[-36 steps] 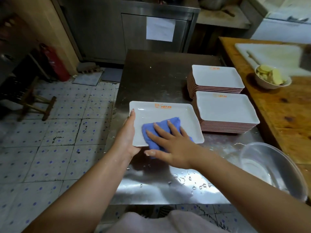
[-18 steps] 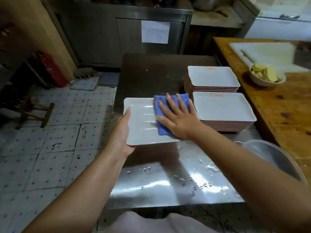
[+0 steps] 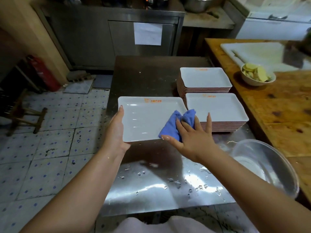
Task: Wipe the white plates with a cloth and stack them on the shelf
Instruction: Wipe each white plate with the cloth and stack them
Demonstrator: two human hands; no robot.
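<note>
Over a wet steel table [image 3: 151,190] beaded with water drops, a white rectangular plate [image 3: 144,120] is held at its left edge by the left hand [image 3: 116,132], the thumb laid along the rim and the fingers hidden underneath. A blue cloth [image 3: 175,125] is pressed onto the plate's right part by the right hand [image 3: 190,138], its fingers spread nearly straight. Two stacks of plates [image 3: 210,98] are set just beside it, one behind the other. A metal bowl [image 3: 269,165] is cut off partly by the right forearm at the table's near right. A wooden counter [image 3: 286,106] alongside carries a white cutting board [image 3: 255,52] and a small bowl [image 3: 257,76] of pale slices. Patterned floor tiles [image 3: 50,140], a red extinguisher [image 3: 42,73], a wooden stool [image 3: 25,115] and a steel cabinet [image 3: 117,36] bearing an unreadable paper are seen beyond. The orange print on the plates cannot be made out.
</note>
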